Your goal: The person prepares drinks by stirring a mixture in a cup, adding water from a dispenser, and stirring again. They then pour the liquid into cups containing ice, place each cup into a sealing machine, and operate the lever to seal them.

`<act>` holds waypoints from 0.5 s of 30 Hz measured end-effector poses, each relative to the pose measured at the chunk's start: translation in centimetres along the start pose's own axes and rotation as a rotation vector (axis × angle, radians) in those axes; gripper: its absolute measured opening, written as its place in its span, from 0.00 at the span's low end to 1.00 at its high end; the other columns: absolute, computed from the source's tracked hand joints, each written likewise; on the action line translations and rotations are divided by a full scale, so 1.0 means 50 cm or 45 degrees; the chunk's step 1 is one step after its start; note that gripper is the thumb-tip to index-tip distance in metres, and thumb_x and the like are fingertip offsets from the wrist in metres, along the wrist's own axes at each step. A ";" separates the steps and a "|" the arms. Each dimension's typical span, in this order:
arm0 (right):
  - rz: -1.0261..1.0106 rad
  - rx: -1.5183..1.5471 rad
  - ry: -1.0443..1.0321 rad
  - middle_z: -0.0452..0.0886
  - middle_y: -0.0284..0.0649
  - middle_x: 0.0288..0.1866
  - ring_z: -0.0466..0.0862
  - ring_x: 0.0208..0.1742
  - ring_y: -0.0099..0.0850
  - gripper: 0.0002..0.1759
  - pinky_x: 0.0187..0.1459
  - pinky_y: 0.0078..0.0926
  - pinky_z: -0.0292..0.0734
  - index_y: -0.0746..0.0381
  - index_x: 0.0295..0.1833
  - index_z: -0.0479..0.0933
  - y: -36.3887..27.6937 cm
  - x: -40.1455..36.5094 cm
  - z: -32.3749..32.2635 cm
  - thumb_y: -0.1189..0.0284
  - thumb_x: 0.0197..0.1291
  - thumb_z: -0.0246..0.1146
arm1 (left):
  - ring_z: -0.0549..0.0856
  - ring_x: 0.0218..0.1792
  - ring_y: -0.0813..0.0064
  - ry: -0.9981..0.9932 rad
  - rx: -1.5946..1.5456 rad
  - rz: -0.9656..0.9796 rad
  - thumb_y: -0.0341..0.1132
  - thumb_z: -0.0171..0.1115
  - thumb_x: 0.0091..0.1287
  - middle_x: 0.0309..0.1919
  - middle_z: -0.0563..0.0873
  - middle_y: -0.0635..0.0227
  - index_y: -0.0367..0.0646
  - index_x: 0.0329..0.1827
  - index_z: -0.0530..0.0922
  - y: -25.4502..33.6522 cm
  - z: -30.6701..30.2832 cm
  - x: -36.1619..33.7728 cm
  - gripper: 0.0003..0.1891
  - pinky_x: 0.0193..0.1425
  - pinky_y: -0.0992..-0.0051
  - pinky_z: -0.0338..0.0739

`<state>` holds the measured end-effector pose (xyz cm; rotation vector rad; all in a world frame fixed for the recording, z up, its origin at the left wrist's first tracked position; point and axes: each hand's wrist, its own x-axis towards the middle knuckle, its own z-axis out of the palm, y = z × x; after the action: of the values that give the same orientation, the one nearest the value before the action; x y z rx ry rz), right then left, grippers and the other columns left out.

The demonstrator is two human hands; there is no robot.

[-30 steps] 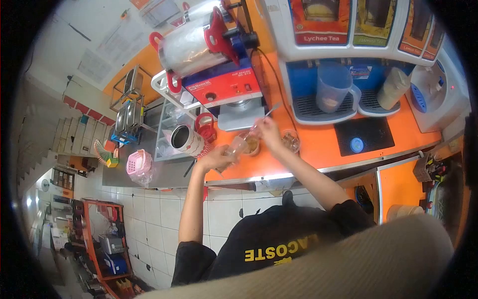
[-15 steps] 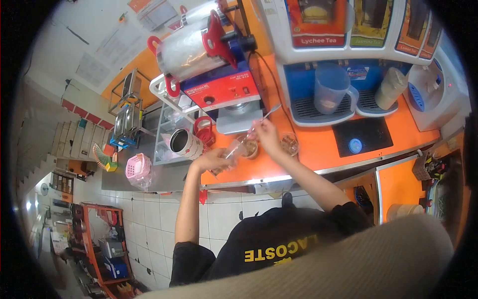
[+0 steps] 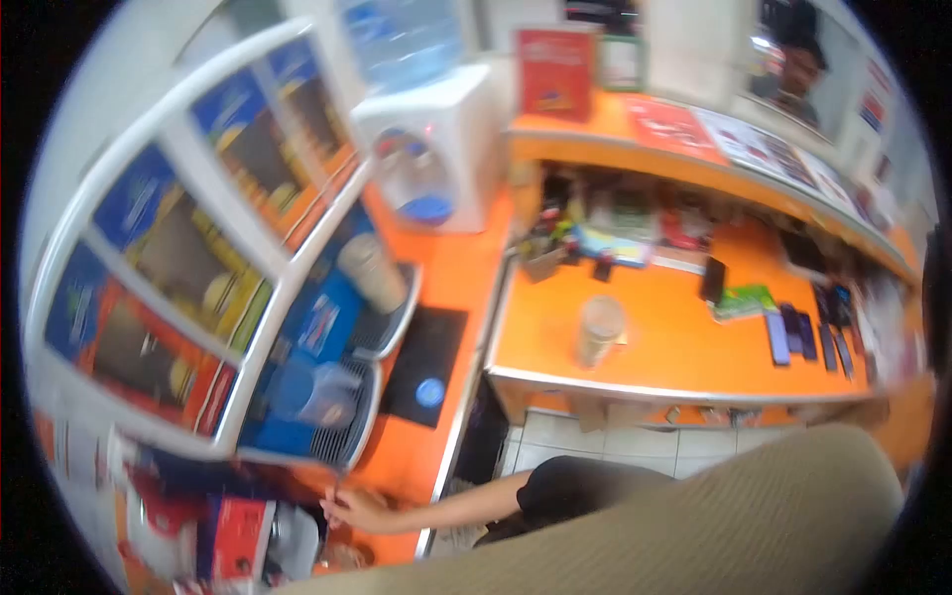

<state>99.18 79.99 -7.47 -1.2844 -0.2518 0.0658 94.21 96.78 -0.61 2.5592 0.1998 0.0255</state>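
My right hand [image 3: 359, 509] is over the orange counter near the lower left of the view. Its fingers are pinched together on the thin handle of a spoon [image 3: 338, 484], which is smeared by motion. Just below the hand stands a clear plastic cup [image 3: 342, 555] with something brown in it. The red cup sealer [image 3: 241, 535] with its grey tray is to the left of the hand. Above the hand, a clear pitcher [image 3: 327, 397] rests on the drip tray of the tea dispenser [image 3: 178, 268]. My left hand is outside the view.
A white water dispenser [image 3: 436, 149] stands at the counter's far end. On the second orange counter [image 3: 684, 347] are a tall tan cup [image 3: 600, 329], several phones [image 3: 793, 334] and a green packet [image 3: 744, 301]. A person [image 3: 793, 74] shows at upper right.
My view has swung to the right, bringing the second counter into sight. My left hand and the cup it held have left the view. My right hand still holds the spoon.
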 end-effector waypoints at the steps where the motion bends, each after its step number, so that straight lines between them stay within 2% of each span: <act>1: 0.034 -0.060 0.108 0.80 0.35 0.37 0.83 0.35 0.24 0.11 0.38 0.22 0.81 0.62 0.40 0.71 -0.021 -0.010 -0.037 0.66 0.72 0.54 | 0.77 0.24 0.78 0.034 -0.041 0.083 0.40 0.67 0.61 0.25 0.78 0.70 0.43 0.44 0.76 0.045 0.019 0.019 0.14 0.27 0.77 0.72; 3: 0.097 0.242 0.287 0.81 0.38 0.40 0.85 0.36 0.27 0.11 0.43 0.23 0.83 0.63 0.41 0.70 0.017 -0.017 -0.105 0.66 0.72 0.53 | 0.77 0.26 0.78 0.057 -0.140 0.260 0.38 0.67 0.61 0.27 0.78 0.70 0.43 0.45 0.75 0.131 0.054 0.050 0.14 0.30 0.77 0.73; 5: 0.128 0.655 0.425 0.81 0.40 0.43 0.86 0.40 0.32 0.11 0.47 0.26 0.84 0.65 0.44 0.70 -0.069 -0.077 -0.225 0.67 0.73 0.52 | 0.78 0.29 0.78 0.031 -0.256 0.415 0.36 0.67 0.60 0.29 0.78 0.70 0.43 0.47 0.74 0.215 0.090 0.068 0.15 0.33 0.77 0.73; 7: -0.066 0.613 0.632 0.81 0.42 0.42 0.86 0.42 0.34 0.10 0.45 0.27 0.84 0.65 0.45 0.71 -0.164 -0.166 -0.332 0.67 0.73 0.53 | 0.78 0.32 0.78 -0.037 -0.390 0.567 0.33 0.67 0.60 0.31 0.78 0.70 0.43 0.48 0.74 0.290 0.127 0.073 0.16 0.36 0.77 0.73; 9: -0.139 0.486 0.945 0.81 0.43 0.41 0.86 0.42 0.34 0.10 0.46 0.30 0.84 0.65 0.46 0.71 -0.252 -0.264 -0.416 0.68 0.72 0.53 | 0.78 0.34 0.78 -0.128 -0.547 0.691 0.31 0.67 0.60 0.32 0.78 0.69 0.43 0.50 0.73 0.339 0.157 0.065 0.17 0.39 0.77 0.74; 10: -0.310 0.486 1.043 0.81 0.42 0.40 0.86 0.44 0.34 0.10 0.46 0.30 0.83 0.64 0.44 0.71 -0.298 -0.304 -0.454 0.68 0.72 0.52 | 0.79 0.35 0.78 -0.184 -0.635 0.747 0.30 0.67 0.60 0.33 0.78 0.69 0.43 0.50 0.72 0.357 0.173 0.058 0.17 0.40 0.77 0.74; 11: -0.201 0.334 1.286 0.81 0.41 0.39 0.84 0.43 0.32 0.12 0.45 0.28 0.81 0.64 0.44 0.72 -0.347 -0.353 -0.481 0.65 0.73 0.52 | 0.79 0.37 0.78 -0.243 -0.720 0.796 0.29 0.67 0.60 0.34 0.78 0.69 0.43 0.51 0.72 0.371 0.186 0.051 0.18 0.42 0.77 0.74; 12: -0.556 0.230 1.323 0.80 0.40 0.38 0.82 0.43 0.29 0.14 0.43 0.28 0.80 0.63 0.44 0.72 -0.305 -0.391 -0.546 0.62 0.73 0.53 | 0.79 0.38 0.78 -0.312 -0.813 0.852 0.28 0.67 0.59 0.35 0.78 0.69 0.43 0.52 0.71 0.384 0.200 0.041 0.19 0.43 0.77 0.74; 13: -0.353 0.137 1.650 0.79 0.39 0.37 0.81 0.43 0.28 0.16 0.43 0.28 0.79 0.63 0.45 0.71 -0.377 -0.429 -0.548 0.60 0.73 0.52 | 0.79 0.39 0.78 -0.404 -0.918 0.907 0.26 0.68 0.59 0.36 0.78 0.69 0.43 0.52 0.71 0.399 0.217 0.031 0.20 0.44 0.77 0.75; 14: -0.645 -0.077 1.675 0.79 0.39 0.38 0.81 0.43 0.28 0.16 0.45 0.27 0.80 0.64 0.45 0.70 -0.387 -0.456 -0.585 0.60 0.74 0.51 | 0.79 0.40 0.78 -0.512 -1.034 0.965 0.25 0.68 0.59 0.37 0.78 0.69 0.43 0.53 0.70 0.422 0.232 0.020 0.20 0.46 0.77 0.75; 15: -0.725 -0.138 1.780 0.78 0.39 0.39 0.81 0.42 0.28 0.16 0.47 0.28 0.80 0.64 0.44 0.70 -0.391 -0.481 -0.621 0.60 0.74 0.50 | 0.79 0.42 0.79 -0.649 -1.137 0.986 0.24 0.68 0.59 0.38 0.78 0.69 0.43 0.54 0.70 0.453 0.249 0.006 0.21 0.47 0.77 0.75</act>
<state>80.96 40.71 -0.43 -1.0591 0.6000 -1.2995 98.39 71.33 1.25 1.5425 -0.8139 -0.1965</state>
